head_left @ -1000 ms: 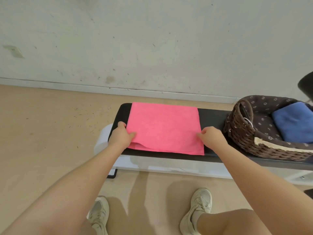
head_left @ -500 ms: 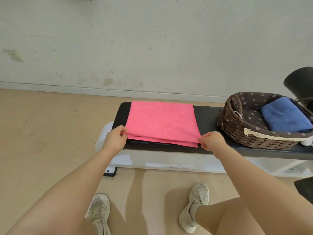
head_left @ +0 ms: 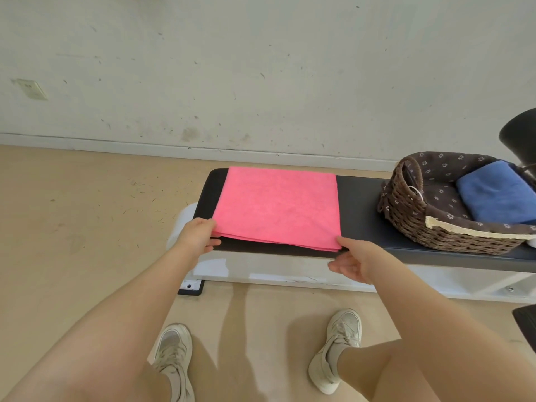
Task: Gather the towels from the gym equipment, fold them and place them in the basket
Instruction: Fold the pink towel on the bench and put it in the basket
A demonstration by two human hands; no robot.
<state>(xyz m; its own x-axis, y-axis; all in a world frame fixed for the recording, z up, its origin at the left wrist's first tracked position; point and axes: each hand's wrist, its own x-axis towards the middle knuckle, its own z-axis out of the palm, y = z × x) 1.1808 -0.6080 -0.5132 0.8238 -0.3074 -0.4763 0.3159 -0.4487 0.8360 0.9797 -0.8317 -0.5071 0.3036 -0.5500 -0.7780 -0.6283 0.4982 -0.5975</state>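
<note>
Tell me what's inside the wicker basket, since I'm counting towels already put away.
The basket has a dark floral liner and holds one folded blue towel. Whatever lies beneath that towel, or past the frame's right edge, is hidden.

Both hands seemingly pinching pink towel, bench

Matt pink cloth towel, wicker basket

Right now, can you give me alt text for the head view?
A person's left hand and right hand grip the near corners of a folded pink towel lying on a black padded gym bench. To the right on the bench, a brown wicker basket holds a folded blue towel.
</note>
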